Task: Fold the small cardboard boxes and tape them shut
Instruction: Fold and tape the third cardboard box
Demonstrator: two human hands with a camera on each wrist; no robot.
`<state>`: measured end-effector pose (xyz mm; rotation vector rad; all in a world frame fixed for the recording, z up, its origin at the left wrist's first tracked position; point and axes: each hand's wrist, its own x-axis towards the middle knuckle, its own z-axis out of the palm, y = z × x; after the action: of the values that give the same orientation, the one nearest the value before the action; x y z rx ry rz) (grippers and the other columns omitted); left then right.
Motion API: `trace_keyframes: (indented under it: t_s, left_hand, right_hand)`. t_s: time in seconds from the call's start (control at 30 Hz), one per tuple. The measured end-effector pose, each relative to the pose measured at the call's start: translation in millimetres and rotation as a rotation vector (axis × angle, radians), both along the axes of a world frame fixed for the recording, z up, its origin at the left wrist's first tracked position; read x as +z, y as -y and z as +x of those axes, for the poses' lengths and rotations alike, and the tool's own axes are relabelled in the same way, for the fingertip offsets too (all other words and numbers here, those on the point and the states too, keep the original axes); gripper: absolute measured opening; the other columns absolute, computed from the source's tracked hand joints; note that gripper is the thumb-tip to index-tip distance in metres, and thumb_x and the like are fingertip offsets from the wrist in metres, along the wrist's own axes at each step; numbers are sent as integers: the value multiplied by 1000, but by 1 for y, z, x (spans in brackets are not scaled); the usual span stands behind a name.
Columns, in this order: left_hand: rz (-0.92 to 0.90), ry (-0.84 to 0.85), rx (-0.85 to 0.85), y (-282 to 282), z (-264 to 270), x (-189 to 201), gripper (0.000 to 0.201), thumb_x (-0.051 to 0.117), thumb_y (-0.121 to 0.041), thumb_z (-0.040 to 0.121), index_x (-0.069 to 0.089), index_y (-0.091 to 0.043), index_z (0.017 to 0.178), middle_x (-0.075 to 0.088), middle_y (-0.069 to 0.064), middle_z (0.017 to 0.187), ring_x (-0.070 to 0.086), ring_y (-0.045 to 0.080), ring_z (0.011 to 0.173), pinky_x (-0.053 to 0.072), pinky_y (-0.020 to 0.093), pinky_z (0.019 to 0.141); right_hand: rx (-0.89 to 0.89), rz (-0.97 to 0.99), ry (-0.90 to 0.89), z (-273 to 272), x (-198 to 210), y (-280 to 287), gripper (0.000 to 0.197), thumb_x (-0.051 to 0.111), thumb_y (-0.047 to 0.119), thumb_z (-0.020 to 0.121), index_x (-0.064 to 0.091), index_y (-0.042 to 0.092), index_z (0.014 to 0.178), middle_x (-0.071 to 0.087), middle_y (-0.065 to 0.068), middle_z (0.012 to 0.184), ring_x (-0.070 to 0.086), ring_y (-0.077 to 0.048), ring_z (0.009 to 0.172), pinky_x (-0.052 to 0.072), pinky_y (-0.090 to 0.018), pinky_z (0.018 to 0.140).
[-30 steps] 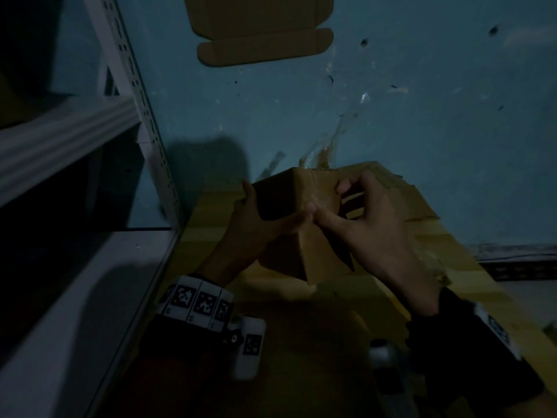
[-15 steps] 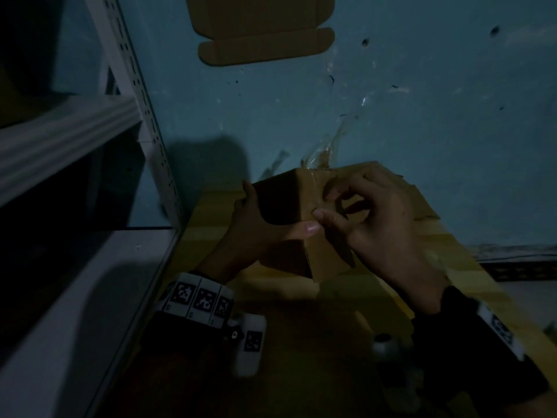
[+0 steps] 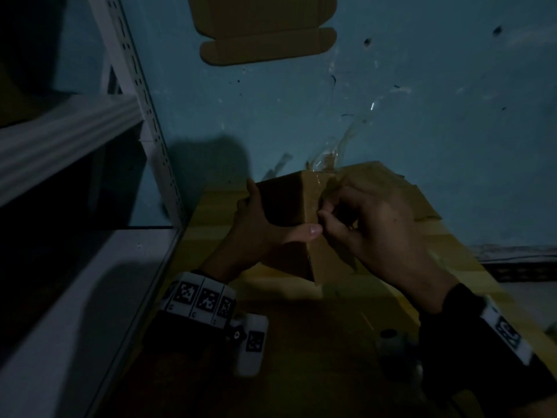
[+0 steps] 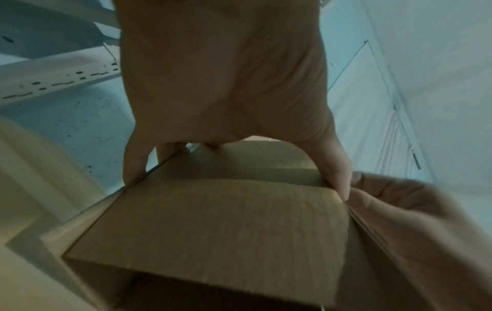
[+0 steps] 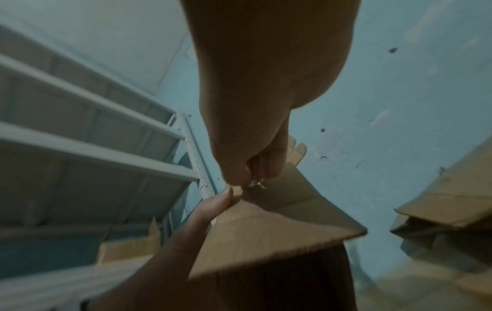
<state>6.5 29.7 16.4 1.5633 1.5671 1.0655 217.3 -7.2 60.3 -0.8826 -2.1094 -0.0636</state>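
A small brown cardboard box (image 3: 283,203) is held above the wooden table. My left hand (image 3: 259,233) grips its left side, fingers behind it and the thumb across the front edge. In the left wrist view the box (image 4: 218,221) fills the lower frame under my left hand (image 4: 223,84). My right hand (image 3: 370,230) has its fingers curled and pinches clear tape at the box's edge, right next to the left thumb. A loose strand of the clear tape (image 3: 346,140) rises from the box top. From the right wrist, the right hand (image 5: 266,105) meets the box (image 5: 279,227) at its corner.
A white metal shelf rack (image 3: 75,140) stands close on the left. Flat cardboard sheets (image 3: 407,200) lie behind the box against the blue wall, and a flat box blank (image 3: 265,28) hangs higher up. More folded boxes (image 5: 447,200) sit to the right.
My right hand's fingers have curled in from lying spread on the box top and now pinch at the edge by the left thumb. The left hand and box have stayed nearly still.
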Motion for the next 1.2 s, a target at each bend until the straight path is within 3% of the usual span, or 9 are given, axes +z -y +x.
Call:
trace_keyframes:
  t_s: [0.2,0.47,0.6,0.7,0.73,0.83,0.9,1.03,1.2]
  left_hand:
    - [15,24,-64,-2,-1,-4,141,92,-69,32,14,-47,147,45,-4,147,50,24,130,49,51,99]
    - [4,38,-88,-3,-5,-5,146,92,-68,30,10,-44,149,41,-3,149,46,24,133,48,52,100]
    - [7,36,-81,-3,-6,-2,147,91,-70,30,12,-38,150,43,-4,146,48,23,130,50,49,99]
    - [5,52,-79,-2,-7,-3,144,92,-68,31,13,-42,148,47,-3,143,51,24,127,50,51,98]
    - [5,51,-71,-2,-7,-3,145,92,-69,30,11,-43,148,46,-2,144,50,25,129,50,52,98]
    - [-1,29,-72,-2,-7,-3,159,90,-72,28,-2,-39,153,38,0,151,43,24,135,46,52,102]
    - [6,24,-98,0,-6,-3,156,91,-70,28,2,-40,153,38,-1,151,43,24,135,47,53,102]
    - [-24,25,-123,4,-5,2,161,92,-68,31,-9,-40,153,29,-1,156,36,24,140,42,53,106]
    - [-24,67,-162,5,-7,1,141,96,-58,37,11,-49,148,43,-2,147,47,25,133,47,54,100]
  right_hand:
    - [18,-89,-95,9,2,-7,9,72,11,89,65,13,85,62,2,87,60,-12,74,52,-39,63]
    - [38,-243,-295,10,10,-2,14,71,11,89,63,19,82,64,10,80,65,-9,76,56,-31,64]
    - [123,-312,-346,9,12,0,16,64,14,98,63,25,86,65,12,84,66,-12,78,52,-25,64]
    - [152,-291,-337,7,10,0,14,59,23,101,63,26,89,63,13,83,64,-12,79,51,-30,68]
    - [172,-313,-346,7,10,0,7,65,26,97,64,23,91,64,11,85,64,-13,80,52,-31,68]
    - [133,-298,-272,8,4,-4,48,88,38,63,62,19,98,63,4,94,62,-15,85,56,-33,70]
    - [100,-229,-168,9,2,-7,58,92,40,54,59,22,98,60,5,96,61,-16,84,54,-40,68]
    - [76,-57,-116,13,0,-12,29,84,33,76,62,16,87,60,3,89,60,-18,76,53,-45,61]
    - [46,-31,-196,15,1,-11,14,73,27,90,69,15,84,62,4,85,62,-16,79,53,-45,64]
